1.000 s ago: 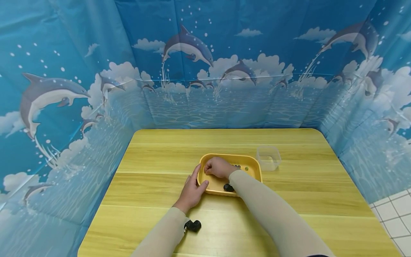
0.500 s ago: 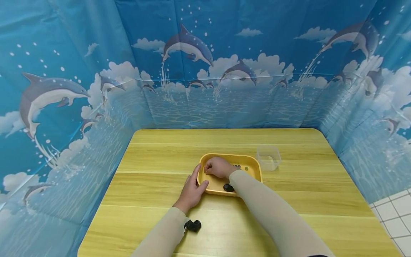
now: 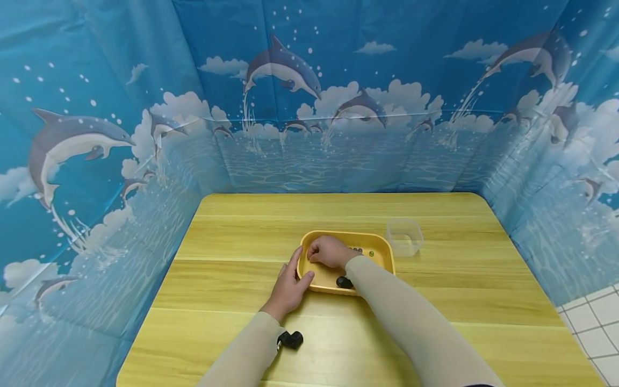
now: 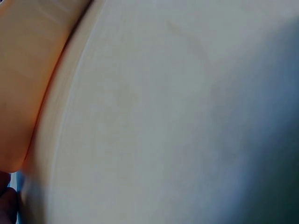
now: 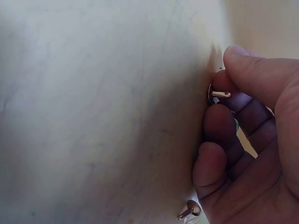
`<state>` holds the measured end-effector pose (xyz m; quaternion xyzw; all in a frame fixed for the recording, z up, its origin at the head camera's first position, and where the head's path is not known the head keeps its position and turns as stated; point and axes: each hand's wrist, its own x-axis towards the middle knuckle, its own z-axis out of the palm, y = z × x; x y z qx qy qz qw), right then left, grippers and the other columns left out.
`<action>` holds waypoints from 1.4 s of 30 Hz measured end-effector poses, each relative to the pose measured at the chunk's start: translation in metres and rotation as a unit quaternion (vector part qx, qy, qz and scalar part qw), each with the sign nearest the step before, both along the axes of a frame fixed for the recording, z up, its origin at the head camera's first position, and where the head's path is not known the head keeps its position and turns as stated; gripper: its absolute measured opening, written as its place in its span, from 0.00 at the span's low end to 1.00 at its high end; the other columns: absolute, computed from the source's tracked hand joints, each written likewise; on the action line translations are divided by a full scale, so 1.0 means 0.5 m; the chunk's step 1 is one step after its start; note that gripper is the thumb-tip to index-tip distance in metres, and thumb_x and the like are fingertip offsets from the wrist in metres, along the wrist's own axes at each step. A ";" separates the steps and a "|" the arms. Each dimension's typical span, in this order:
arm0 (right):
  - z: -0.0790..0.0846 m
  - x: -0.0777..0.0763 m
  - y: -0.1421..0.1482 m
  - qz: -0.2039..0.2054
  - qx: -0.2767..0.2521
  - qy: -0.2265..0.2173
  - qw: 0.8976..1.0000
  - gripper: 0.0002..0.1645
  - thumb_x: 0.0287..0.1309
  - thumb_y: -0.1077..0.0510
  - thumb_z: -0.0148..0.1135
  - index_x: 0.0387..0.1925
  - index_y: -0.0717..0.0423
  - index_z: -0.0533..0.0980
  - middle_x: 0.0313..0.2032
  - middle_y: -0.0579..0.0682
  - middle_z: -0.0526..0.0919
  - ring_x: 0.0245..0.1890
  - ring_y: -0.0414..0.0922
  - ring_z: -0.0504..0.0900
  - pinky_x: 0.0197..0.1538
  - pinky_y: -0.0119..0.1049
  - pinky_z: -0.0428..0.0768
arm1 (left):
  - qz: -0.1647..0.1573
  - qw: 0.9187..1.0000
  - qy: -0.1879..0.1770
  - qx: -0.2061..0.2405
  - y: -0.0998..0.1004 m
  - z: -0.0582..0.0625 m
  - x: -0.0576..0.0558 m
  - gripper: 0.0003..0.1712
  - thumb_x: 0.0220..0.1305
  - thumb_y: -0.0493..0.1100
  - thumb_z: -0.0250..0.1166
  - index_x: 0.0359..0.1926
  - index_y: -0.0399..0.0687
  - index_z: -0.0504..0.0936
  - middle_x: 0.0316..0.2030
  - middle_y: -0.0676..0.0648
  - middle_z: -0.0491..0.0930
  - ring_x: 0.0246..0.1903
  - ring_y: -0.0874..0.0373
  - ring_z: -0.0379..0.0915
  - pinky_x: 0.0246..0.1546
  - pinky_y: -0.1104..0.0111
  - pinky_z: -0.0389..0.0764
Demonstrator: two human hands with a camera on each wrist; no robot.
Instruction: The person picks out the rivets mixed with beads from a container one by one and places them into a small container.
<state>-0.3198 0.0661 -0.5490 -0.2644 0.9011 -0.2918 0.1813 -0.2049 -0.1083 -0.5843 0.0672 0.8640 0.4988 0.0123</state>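
Note:
My left hand (image 3: 287, 290) rests at the near left corner of a yellow tray (image 3: 379, 239). Its fingers lie straight along the left wall, and the thumb lies over the front rim. Inside the tray, at the left end, my right hand (image 3: 331, 252) has its fingertips down on the floor. A small copper-coloured metal stud (image 5: 220, 94) with a round head and short post shows at the curled index and middle fingers; I cannot tell whether they pinch it. Another stud (image 5: 189, 210) lies by the heel of the hand. Several small dark pieces (image 3: 357, 250) sit beyond the wrist.
A yellowish-green round piece (image 3: 371, 253) lies toward the tray's right end. Right of the tray stands a clear plastic container (image 3: 405, 237). The wood-grain table (image 3: 232, 279) is surrounded by a blue dolphin-print curtain (image 3: 300, 156). Black wrist cameras (image 3: 290, 339) sit on both sleeves.

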 end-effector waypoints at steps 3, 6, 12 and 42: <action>-0.001 -0.001 0.000 0.003 0.000 0.004 1.000 0.05 0.68 0.57 0.69 0.34 0.45 0.87 0.32 0.38 0.87 0.29 0.37 0.76 0.39 0.32 0.77 | 0.002 1.000 0.000 -0.002 0.000 0.000 0.000 0.42 0.79 0.51 0.60 0.85 0.68 0.50 0.61 0.40 0.75 0.55 0.51 0.73 0.58 0.51 0.80; -0.002 -0.002 0.001 0.005 0.000 0.005 1.000 0.05 0.68 0.57 0.69 0.34 0.46 0.87 0.32 0.38 0.87 0.29 0.37 0.76 0.39 0.31 0.77 | 0.002 1.000 0.001 -0.002 0.001 0.000 0.000 0.42 0.79 0.51 0.60 0.85 0.68 0.50 0.61 0.40 0.74 0.55 0.51 0.73 0.58 0.51 0.80; 0.003 -0.001 0.003 0.006 -0.005 -0.001 1.000 0.05 0.68 0.58 0.69 0.34 0.47 0.87 0.32 0.38 0.87 0.29 0.37 0.76 0.39 0.31 0.77 | 0.004 1.000 0.000 -0.003 0.001 0.001 0.000 0.42 0.78 0.53 0.60 0.85 0.69 0.50 0.62 0.40 0.74 0.56 0.51 0.72 0.60 0.51 0.80; 0.000 -0.002 0.005 -0.002 -0.018 -0.026 0.999 0.05 0.68 0.57 0.69 0.35 0.47 0.87 0.32 0.39 0.87 0.29 0.38 0.75 0.37 0.31 0.76 | 0.003 1.000 -0.005 -0.004 0.002 0.003 0.000 0.42 0.78 0.54 0.60 0.85 0.69 0.50 0.59 0.40 0.73 0.50 0.54 0.71 0.56 0.56 0.80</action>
